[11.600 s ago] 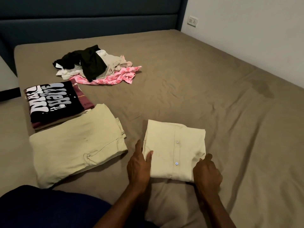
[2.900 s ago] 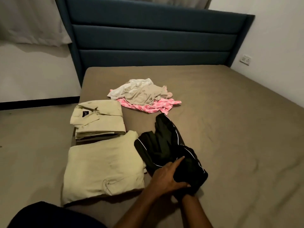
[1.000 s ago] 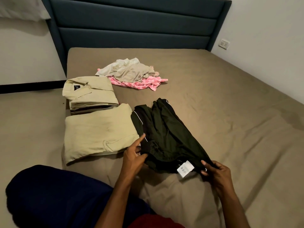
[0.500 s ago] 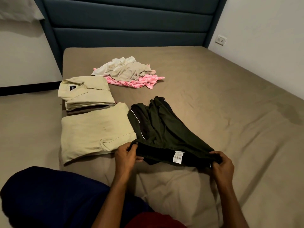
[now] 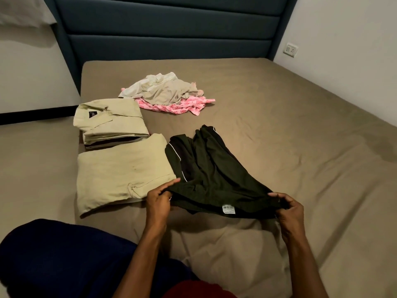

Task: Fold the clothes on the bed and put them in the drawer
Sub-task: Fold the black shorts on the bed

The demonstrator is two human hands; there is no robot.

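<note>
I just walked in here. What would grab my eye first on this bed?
Nearest the camera, the left hand and right hand pinch the waistband of dark green shorts, stretched between them. Left of the shorts lie folded beige trousers, with a stack topped by a folded beige shirt behind them. Farther back sits an unfolded pile, pink and pale.

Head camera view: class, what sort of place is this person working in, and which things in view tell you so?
Most likely a bedroom. A wide bed with a fitted brown sheet fills the view, a padded blue headboard stands against the wall, and the corner of a pillow shows at the upper left.
</note>
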